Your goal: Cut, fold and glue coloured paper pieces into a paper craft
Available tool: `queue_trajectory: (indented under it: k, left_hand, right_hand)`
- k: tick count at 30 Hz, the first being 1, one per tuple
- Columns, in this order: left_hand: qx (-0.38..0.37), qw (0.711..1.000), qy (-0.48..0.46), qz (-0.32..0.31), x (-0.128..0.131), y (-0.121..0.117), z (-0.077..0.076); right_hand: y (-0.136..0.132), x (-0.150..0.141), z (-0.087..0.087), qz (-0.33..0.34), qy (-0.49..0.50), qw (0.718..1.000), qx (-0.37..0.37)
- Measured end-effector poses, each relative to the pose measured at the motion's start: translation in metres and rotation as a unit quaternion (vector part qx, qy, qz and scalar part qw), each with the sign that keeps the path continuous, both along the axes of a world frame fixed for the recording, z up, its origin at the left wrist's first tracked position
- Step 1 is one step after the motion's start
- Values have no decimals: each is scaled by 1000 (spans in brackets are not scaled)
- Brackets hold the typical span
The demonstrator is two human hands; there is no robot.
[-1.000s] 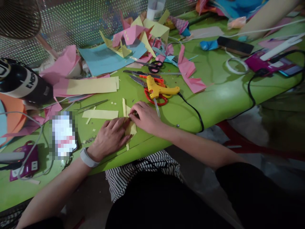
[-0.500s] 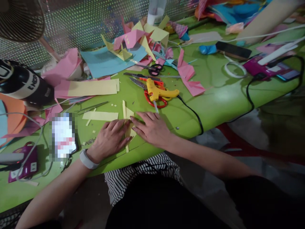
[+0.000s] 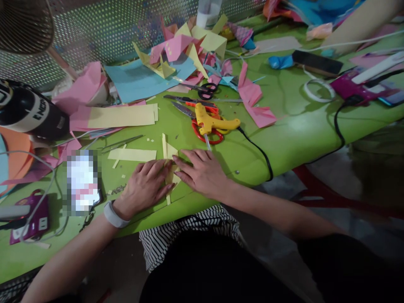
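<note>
A narrow piece of folded yellow paper (image 3: 171, 150) lies on the green table near its front edge, its middle covered by my fingers. My left hand (image 3: 147, 182), with a pale band at the wrist, grips it from the left, thumb low and fingers higher up. From the other side, my right hand (image 3: 202, 174) holds the same paper with thumb and index finger, their tips close to those of the left. Just left of the paper is a flat yellow strip (image 3: 135, 155) with a thin sliver across it. Beyond the right hand rests a yellow glue gun (image 3: 216, 122) on red-handled scissors (image 3: 197, 134).
A lit phone (image 3: 82, 181), a black bottle (image 3: 39, 111) and a fan (image 3: 25, 27) stand or lie leftward. Behind are black-handled scissors (image 3: 206, 90), tweezers (image 3: 126, 142) and heaped coloured paper (image 3: 173, 50). Purple power strips (image 3: 350, 88) with cables sit on both sides. Another person's arm (image 3: 362, 27) reaches in at upper right.
The view has shifted slightly. My hands stay on the yellow paper in nearly the same place, with only slight finger movement.
</note>
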State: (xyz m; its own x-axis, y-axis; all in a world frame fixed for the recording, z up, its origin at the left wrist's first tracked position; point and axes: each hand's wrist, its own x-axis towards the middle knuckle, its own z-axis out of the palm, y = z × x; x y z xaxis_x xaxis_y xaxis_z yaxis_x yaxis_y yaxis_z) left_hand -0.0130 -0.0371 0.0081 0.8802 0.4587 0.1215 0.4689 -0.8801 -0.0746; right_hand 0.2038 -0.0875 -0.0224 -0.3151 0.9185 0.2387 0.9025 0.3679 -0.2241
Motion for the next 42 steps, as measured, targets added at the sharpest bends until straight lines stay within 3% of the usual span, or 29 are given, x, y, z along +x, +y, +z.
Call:
queue_trajectory:
  k: [6,8,11,14,21,34,42]
  left_hand:
    - [-11,1000,7,10,0,0,0]
    - [-14,1000,5,10,0,0,0]
    - [-18,1000,11,15,1,-1,1]
    - [-19,1000,16,17,1,-1,0]
    - [-20,1000,14,15,1,0,-1]
    - [-2,1000,5,7,1,1,-1]
    - [-1,999,28,21,4,-1,1]
  right_hand:
    - [18,11,19,-21,135,989,-56]
    - [35,15,33,-33,172,975,-134]
    - [64,19,49,-30,195,931,-305]
    - [83,18,53,-12,189,895,-404]
    - [91,15,41,-11,174,904,-390]
    - [92,12,40,-8,132,932,-337]
    - [95,14,45,21,130,920,-370]
